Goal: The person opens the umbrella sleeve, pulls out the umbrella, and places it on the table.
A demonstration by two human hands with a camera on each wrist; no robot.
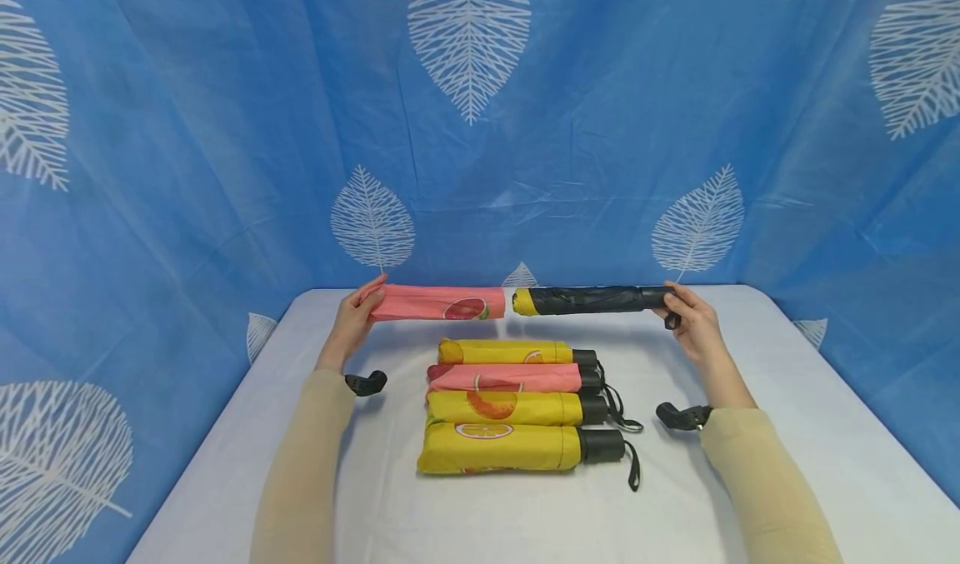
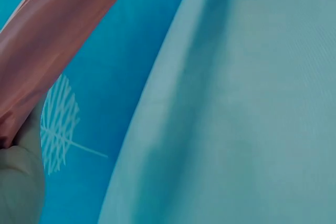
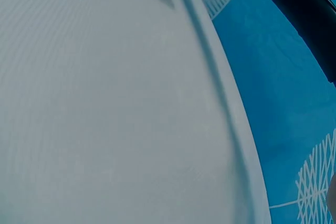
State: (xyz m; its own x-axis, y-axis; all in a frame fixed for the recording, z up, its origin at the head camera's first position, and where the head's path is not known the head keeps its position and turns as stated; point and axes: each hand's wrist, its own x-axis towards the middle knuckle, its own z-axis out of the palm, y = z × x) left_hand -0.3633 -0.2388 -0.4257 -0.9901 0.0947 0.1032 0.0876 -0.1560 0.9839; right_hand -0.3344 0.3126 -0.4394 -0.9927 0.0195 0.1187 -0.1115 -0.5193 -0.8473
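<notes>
Over the far part of the table, my left hand (image 1: 352, 318) grips the left end of a pink umbrella sleeve (image 1: 420, 303) printed with a watermelon slice. My right hand (image 1: 693, 322) holds a folded umbrella (image 1: 585, 300) by its black handle end; its body is black and its left tip yellow. Both things are level and nearly in line, with a small gap between sleeve and umbrella tip. In the left wrist view the sleeve (image 2: 58, 35) crosses the upper left corner, above part of the hand. The right wrist view shows a dark piece of the umbrella (image 3: 299, 14).
Nearer me, several sleeved umbrellas lie side by side: a yellow one (image 1: 495, 447) in front, another yellow (image 1: 457, 410), a pink one (image 1: 555, 377) and a yellow one (image 1: 502, 351) at the back. Their black handles and straps point right. A blue leaf-print curtain (image 1: 525, 197) surrounds the white table (image 1: 525, 522).
</notes>
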